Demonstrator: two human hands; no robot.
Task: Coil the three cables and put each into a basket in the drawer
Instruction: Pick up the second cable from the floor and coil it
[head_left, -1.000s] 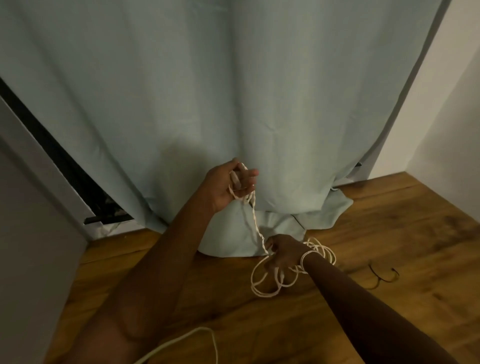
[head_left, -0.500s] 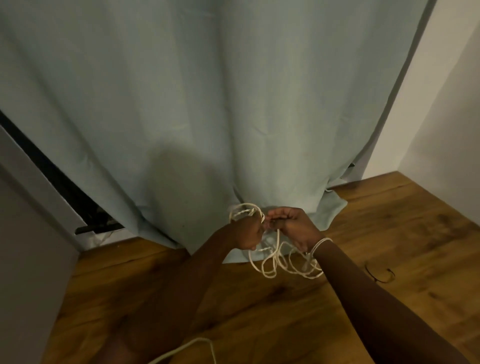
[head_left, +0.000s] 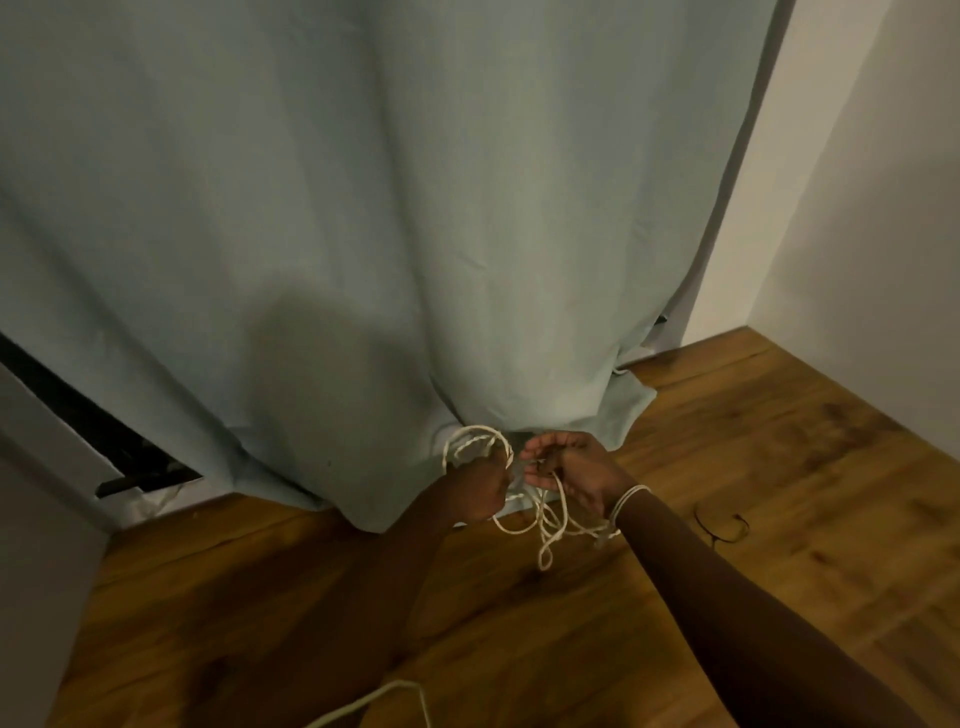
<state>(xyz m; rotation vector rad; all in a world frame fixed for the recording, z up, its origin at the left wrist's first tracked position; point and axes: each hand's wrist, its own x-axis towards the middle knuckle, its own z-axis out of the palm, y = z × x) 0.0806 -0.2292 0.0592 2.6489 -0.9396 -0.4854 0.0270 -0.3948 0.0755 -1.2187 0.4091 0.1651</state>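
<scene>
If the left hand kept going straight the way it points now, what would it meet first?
Most likely the curtain. The left hand, holding cable loops, points up and away toward its hem, close behind; depth is hard to judge.

Dim, warm indoor light. A soft broad shadow falls on the curtain (head_left: 363, 234) above the hands. Image slightly soft and grainy; wall (head_left: 857, 182) edges lean from wide-angle distortion.

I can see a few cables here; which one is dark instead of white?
The thin dark cable lying loose on the wooden floor, right of the right hand. The others are white.
</scene>
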